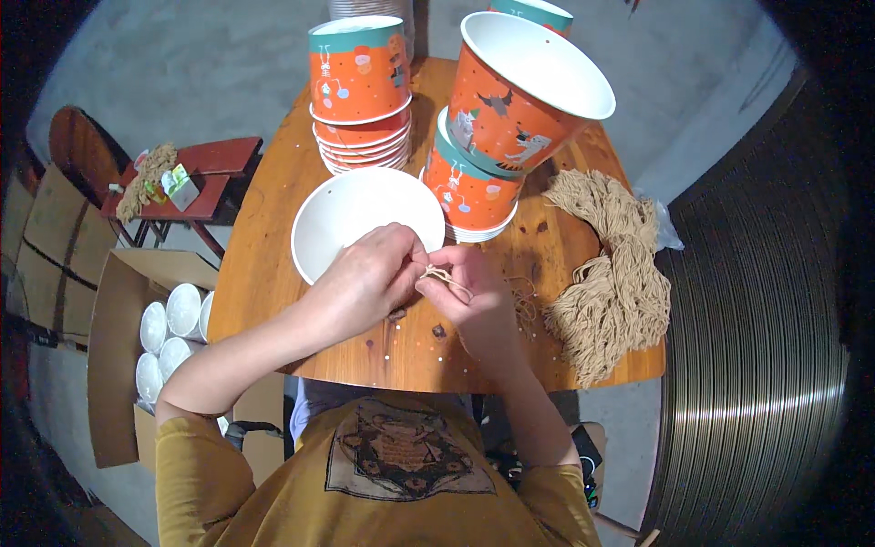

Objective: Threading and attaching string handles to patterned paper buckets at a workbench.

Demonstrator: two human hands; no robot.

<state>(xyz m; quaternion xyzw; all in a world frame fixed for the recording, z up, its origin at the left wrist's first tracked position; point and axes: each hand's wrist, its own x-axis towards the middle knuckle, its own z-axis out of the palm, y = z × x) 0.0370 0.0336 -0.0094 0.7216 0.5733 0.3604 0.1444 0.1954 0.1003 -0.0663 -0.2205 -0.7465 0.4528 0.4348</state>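
- Grey walls (pixel 228 82) are seen behind a wooden desk (pixel 260 237).
- A light cord (pixel 439 273) is pinched by the left hand (pixel 369 264) and by the right hand (pixel 478 305), held close together above the near part of the desk.
- A white-lined bucket (pixel 365 205) is placed just beyond them, its near rim partly covered by the left hand.
- Orange buckets (pixel 360 77) are stacked farther back; on the right-hand stack, a tilted bucket (pixel 510 114) is perched.
- Tan yarn (pixel 615 273) is heaped along the desk's right side.
- At the left, white cylinders (pixel 184 310) are held in an open cardboard box (pixel 111 365).
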